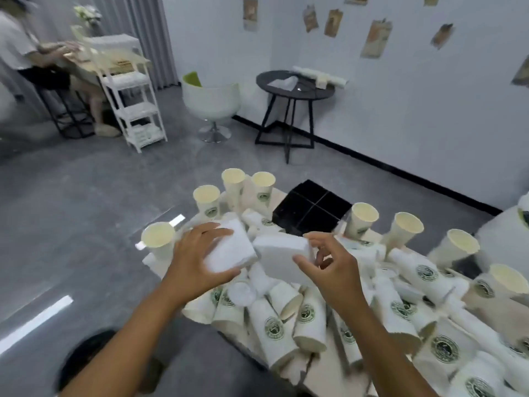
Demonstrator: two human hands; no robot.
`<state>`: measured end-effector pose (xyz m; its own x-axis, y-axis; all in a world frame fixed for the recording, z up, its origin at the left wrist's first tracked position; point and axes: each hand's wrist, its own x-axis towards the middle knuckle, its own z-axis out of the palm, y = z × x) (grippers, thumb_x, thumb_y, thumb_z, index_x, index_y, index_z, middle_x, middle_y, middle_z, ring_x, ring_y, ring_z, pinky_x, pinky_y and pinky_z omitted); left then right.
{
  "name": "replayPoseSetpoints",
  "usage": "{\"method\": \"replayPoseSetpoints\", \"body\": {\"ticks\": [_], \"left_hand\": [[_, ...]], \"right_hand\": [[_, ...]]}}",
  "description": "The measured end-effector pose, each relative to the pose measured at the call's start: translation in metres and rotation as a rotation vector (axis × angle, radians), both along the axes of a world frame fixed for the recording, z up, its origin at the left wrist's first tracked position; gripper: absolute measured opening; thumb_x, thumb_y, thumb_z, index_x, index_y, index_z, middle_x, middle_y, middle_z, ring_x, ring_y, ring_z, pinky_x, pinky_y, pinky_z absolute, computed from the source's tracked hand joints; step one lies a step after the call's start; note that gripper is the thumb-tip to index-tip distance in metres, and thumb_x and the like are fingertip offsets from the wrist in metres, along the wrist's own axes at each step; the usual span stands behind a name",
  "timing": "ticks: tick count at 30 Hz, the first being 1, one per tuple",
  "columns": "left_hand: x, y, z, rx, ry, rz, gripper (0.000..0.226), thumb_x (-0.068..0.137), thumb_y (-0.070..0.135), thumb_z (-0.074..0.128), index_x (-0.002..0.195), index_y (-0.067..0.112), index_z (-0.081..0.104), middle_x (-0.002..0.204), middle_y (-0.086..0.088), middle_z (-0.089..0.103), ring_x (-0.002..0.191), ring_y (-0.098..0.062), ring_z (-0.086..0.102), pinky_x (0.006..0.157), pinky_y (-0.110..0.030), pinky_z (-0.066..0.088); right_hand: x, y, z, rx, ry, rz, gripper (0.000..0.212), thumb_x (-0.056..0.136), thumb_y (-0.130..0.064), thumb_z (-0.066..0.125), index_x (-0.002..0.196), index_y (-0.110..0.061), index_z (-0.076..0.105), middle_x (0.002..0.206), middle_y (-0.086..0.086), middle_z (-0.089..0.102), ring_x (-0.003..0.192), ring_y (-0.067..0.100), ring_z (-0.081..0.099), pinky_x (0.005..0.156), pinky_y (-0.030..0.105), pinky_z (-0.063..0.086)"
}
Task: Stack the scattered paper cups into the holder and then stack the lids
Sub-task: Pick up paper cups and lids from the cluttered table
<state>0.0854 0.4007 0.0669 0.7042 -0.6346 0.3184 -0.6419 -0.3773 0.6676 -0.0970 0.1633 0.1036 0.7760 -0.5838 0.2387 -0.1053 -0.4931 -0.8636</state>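
Cup-strewn table (289, 202), hands (197, 253) gripping tilted white stacks (232, 247)

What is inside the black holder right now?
The black holder shows four dark compartments split by a cross divider, with no cups visible inside. Its near edge is hidden behind the white stack that the right hand grips.
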Motion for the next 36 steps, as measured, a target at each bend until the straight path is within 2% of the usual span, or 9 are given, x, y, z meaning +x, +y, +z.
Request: {"method": "replayPoseSetpoints", "body": {"ticks": [4,7,11,13,19,23,28,32,36], "left_hand": [[0.008,0.134,-0.027,0.042,0.065,0.188,0.084,0.062,0.074,0.081,0.136,0.044,0.056,0.148,0.014,0.048,0.136,-0.016,0.047,0.113,-0.051,0.041],[0.003,0.22,-0.049,0.052,0.124,0.329,0.082,0.061,0.072,0.08,0.134,0.042,0.06,0.144,0.013,0.051,0.132,-0.013,0.048,0.113,-0.046,0.04],[-0.004,0.301,-0.078,0.066,0.212,0.483,0.081,0.058,0.072,0.081,0.131,0.043,0.059,0.142,0.009,0.055,0.132,-0.018,0.052,0.112,-0.045,0.042],[-0.005,0.33,-0.093,0.04,0.264,0.549,0.08,0.056,0.068,0.085,0.128,0.042,0.061,0.14,0.009,0.056,0.129,-0.015,0.054,0.11,-0.04,0.043],[0.001,0.385,-0.152,-0.039,0.412,0.736,0.077,0.055,0.067,0.085,0.124,0.037,0.066,0.131,0.009,0.059,0.122,-0.012,0.057,0.109,-0.038,0.045],[0.015,0.407,-0.204,-0.049,0.483,0.84,0.076,0.054,0.068,0.084,0.122,0.04,0.066,0.127,0.012,0.061,0.118,-0.009,0.058,0.106,-0.039,0.047],[0.036,0.418,-0.267,-0.061,0.57,0.926,0.076,0.049,0.068,0.081,0.119,0.049,0.06,0.122,0.018,0.054,0.115,-0.006,0.052,0.1,-0.031,0.044],[0.042,0.429,-0.32,-0.087,0.647,0.936,0.073,0.052,0.064,0.084,0.12,0.052,0.059,0.124,0.034,0.05,0.121,-0.002,0.052,0.097,-0.022,0.043],[0.049,0.441,-0.369,-0.049,0.701,0.909,0.074,0.059,0.048,0.096,0.123,0.049,0.059,0.125,0.04,0.046,0.123,-0.004,0.049,0.096,-0.019,0.041]], "right_hand": [[0.051,0.1,-0.018,0.077,0.074,0.185,0.039,0.08,-0.019,0.087,0.107,-0.039,0.067,0.098,-0.014,0.068,0.071,0.011,0.058,0.061,0.02,0.052],[0.084,0.167,-0.036,0.101,0.14,0.3,0.038,0.08,-0.019,0.087,0.106,-0.038,0.066,0.097,-0.019,0.068,0.072,0.007,0.059,0.062,0.021,0.053],[0.122,0.24,-0.063,0.113,0.222,0.414,0.039,0.08,-0.021,0.087,0.104,-0.04,0.062,0.1,-0.022,0.066,0.08,-0.003,0.061,0.065,0.015,0.052],[0.139,0.27,-0.075,0.121,0.266,0.473,0.039,0.081,-0.019,0.086,0.103,-0.038,0.06,0.099,-0.021,0.065,0.079,-0.008,0.061,0.064,0.011,0.05],[0.197,0.33,-0.14,0.134,0.429,0.545,0.033,0.082,-0.021,0.085,0.101,-0.03,0.061,0.095,-0.012,0.069,0.073,0.0,0.064,0.062,0.017,0.05],[0.235,0.355,-0.209,0.129,0.552,0.55,0.031,0.082,-0.021,0.085,0.1,-0.026,0.06,0.093,-0.007,0.069,0.086,0.011,0.068,0.073,0.034,0.055],[0.271,0.376,-0.289,0.136,0.654,0.545,0.032,0.081,-0.021,0.086,0.098,-0.025,0.059,0.092,-0.008,0.069,0.086,0.009,0.067,0.069,0.027,0.051],[0.285,0.401,-0.345,0.158,0.723,0.55,0.03,0.082,-0.021,0.085,0.099,-0.024,0.06,0.091,-0.008,0.069,0.082,0.006,0.067,0.068,0.027,0.052],[0.298,0.433,-0.409,0.195,0.826,0.581,0.032,0.085,-0.022,0.084,0.106,-0.019,0.061,0.096,-0.006,0.069,0.08,0.008,0.065,0.062,0.011,0.046]]}}
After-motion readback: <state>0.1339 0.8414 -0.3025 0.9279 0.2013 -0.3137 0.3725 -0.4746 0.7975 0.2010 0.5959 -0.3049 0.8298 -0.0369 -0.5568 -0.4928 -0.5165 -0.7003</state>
